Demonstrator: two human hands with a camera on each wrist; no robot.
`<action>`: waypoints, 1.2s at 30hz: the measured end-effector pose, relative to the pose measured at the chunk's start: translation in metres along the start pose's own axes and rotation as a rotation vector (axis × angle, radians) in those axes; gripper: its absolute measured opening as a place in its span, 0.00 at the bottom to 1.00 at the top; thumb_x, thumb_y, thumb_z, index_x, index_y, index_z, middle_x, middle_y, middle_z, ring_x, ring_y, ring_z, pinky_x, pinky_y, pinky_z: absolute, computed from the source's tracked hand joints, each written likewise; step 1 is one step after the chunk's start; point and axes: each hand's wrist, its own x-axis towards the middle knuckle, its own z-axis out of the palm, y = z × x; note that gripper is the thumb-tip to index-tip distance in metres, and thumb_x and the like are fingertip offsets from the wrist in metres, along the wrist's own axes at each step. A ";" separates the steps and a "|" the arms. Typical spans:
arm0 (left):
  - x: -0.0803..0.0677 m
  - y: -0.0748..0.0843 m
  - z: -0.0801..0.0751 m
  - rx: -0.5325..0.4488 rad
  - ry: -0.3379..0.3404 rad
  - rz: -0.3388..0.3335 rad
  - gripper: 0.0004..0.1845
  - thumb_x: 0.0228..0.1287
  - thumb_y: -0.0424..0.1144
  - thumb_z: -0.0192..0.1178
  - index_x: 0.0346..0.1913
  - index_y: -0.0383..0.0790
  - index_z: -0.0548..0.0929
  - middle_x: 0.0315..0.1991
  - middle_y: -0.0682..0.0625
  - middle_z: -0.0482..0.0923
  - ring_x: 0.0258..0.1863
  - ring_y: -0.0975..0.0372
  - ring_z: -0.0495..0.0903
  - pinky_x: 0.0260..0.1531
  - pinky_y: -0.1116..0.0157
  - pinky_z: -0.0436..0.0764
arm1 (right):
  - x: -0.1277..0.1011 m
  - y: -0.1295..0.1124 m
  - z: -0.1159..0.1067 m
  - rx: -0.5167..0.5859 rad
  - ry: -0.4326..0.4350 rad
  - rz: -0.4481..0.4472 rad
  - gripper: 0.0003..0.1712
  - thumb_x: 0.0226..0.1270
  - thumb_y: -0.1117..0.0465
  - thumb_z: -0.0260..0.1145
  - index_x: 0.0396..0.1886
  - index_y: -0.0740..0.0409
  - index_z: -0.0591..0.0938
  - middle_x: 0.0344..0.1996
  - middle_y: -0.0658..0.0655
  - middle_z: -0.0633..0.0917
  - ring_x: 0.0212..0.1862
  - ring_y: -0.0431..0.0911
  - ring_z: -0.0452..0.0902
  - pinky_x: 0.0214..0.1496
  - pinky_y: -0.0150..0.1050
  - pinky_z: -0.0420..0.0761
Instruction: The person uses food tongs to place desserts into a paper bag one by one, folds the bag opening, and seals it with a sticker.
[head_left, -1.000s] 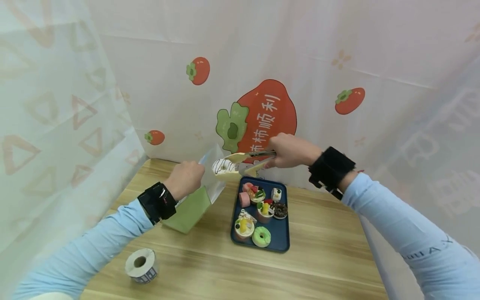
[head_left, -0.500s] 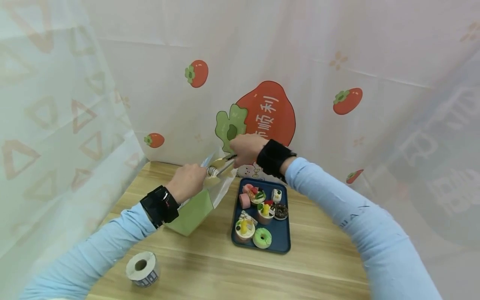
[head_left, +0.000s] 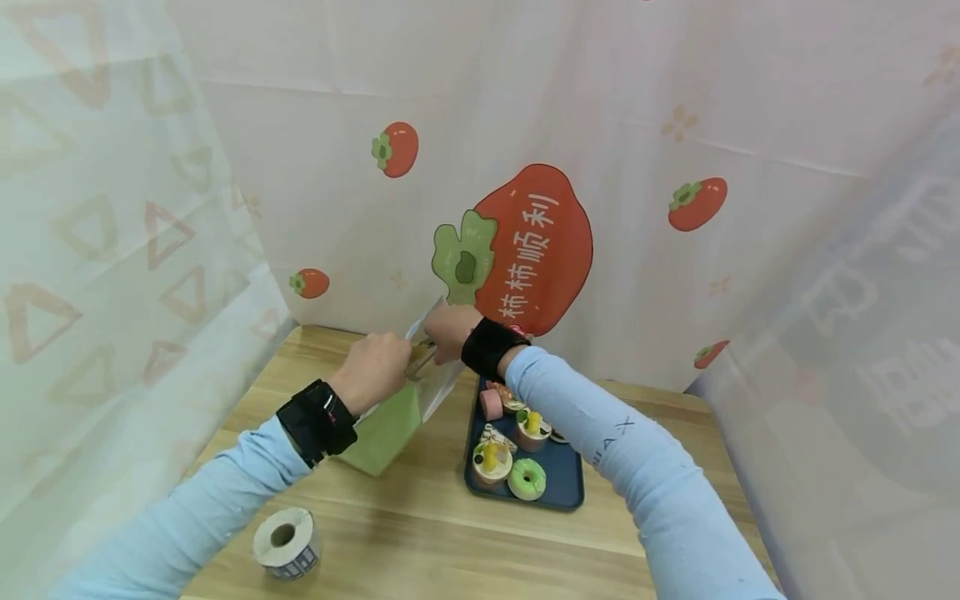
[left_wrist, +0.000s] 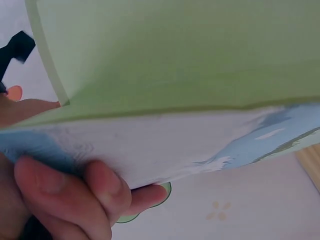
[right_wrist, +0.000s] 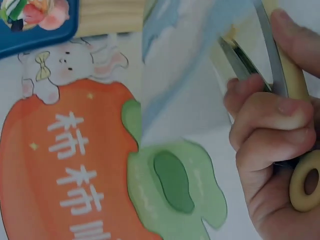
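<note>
The work is looking part-way through: the person's right hand (head_left: 452,329) is gripping a pair of beige and metal tongs (head_left: 422,360) at the mouth of a pale green paper bag with blue-and-white printing (head_left: 381,437), its fingers clamped around the handles, while the left hand (head_left: 377,369) is holding the bag's upper edge, its fingers curled against the printed side. The hands and the bag are hiding the tongs' tips, so whether these are clasping a pastry, and what is lying inside the bag, one cannot tell. The bag is standing on the light wood-grain worktop (head_left: 420,550), to the left of a dark blue rectangular tray (head_left: 558,477). Several pastries are remaining there, among them a green-iced ring doughnut (head_left: 519,483) and a round cupcake with yellow topping (head_left: 492,471); the right arm is covering part of the tray. Near the front, a white roll of printed labels (head_left: 287,552) is lying untouched, and the bag's top is standing unclosed.
</note>
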 end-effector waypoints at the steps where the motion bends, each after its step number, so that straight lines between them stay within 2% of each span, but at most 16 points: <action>1: 0.000 0.000 0.000 0.001 0.000 -0.002 0.14 0.58 0.24 0.64 0.20 0.37 0.73 0.17 0.50 0.67 0.15 0.62 0.68 0.12 0.66 0.70 | 0.002 -0.002 0.004 -0.005 0.016 -0.008 0.24 0.61 0.58 0.75 0.20 0.50 0.65 0.24 0.48 0.68 0.26 0.42 0.62 0.29 0.36 0.64; 6: -0.001 0.001 -0.001 -0.008 0.007 -0.005 0.19 0.61 0.28 0.66 0.17 0.40 0.70 0.14 0.53 0.62 0.13 0.63 0.65 0.11 0.68 0.66 | 0.007 -0.011 0.019 0.005 0.030 -0.008 0.22 0.60 0.60 0.75 0.21 0.50 0.67 0.25 0.48 0.71 0.27 0.43 0.63 0.31 0.36 0.63; 11: 0.000 0.001 -0.001 -0.011 0.010 -0.019 0.18 0.61 0.30 0.67 0.18 0.40 0.71 0.15 0.53 0.64 0.15 0.62 0.69 0.13 0.65 0.69 | 0.012 -0.014 0.034 0.005 0.023 -0.005 0.15 0.62 0.61 0.73 0.24 0.51 0.74 0.27 0.49 0.78 0.28 0.42 0.68 0.32 0.35 0.66; 17: -0.002 0.002 0.001 -0.039 0.038 -0.007 0.18 0.61 0.30 0.68 0.18 0.40 0.72 0.15 0.54 0.63 0.15 0.62 0.68 0.14 0.65 0.68 | 0.026 -0.009 0.061 -0.035 0.091 0.006 0.11 0.59 0.59 0.75 0.26 0.49 0.79 0.30 0.48 0.82 0.28 0.41 0.72 0.31 0.37 0.71; 22: -0.005 0.002 0.002 -0.046 0.038 -0.001 0.18 0.58 0.25 0.66 0.17 0.40 0.70 0.15 0.54 0.61 0.15 0.62 0.65 0.14 0.66 0.66 | 0.029 -0.008 0.074 -0.034 0.110 -0.006 0.08 0.57 0.57 0.77 0.29 0.49 0.84 0.30 0.48 0.84 0.29 0.42 0.77 0.30 0.40 0.76; 28: -0.008 0.002 0.003 -0.052 0.019 -0.010 0.19 0.56 0.22 0.61 0.16 0.42 0.66 0.16 0.54 0.58 0.16 0.63 0.62 0.14 0.66 0.64 | 0.029 -0.007 0.079 -0.050 0.114 -0.021 0.08 0.57 0.55 0.77 0.31 0.49 0.85 0.31 0.47 0.86 0.28 0.42 0.76 0.30 0.39 0.76; 33: -0.007 0.003 0.003 -0.037 0.027 -0.017 0.15 0.55 0.22 0.63 0.19 0.38 0.71 0.16 0.53 0.63 0.16 0.62 0.65 0.14 0.66 0.67 | 0.031 -0.004 0.080 -0.040 0.117 -0.031 0.09 0.55 0.55 0.78 0.32 0.50 0.86 0.32 0.48 0.86 0.29 0.41 0.76 0.30 0.39 0.77; 36: -0.008 0.002 0.003 -0.017 0.033 -0.019 0.13 0.54 0.22 0.64 0.20 0.37 0.72 0.17 0.52 0.65 0.16 0.62 0.66 0.14 0.65 0.68 | 0.030 0.000 0.075 -0.004 0.116 -0.042 0.11 0.56 0.54 0.79 0.36 0.50 0.86 0.35 0.49 0.86 0.32 0.42 0.77 0.33 0.39 0.77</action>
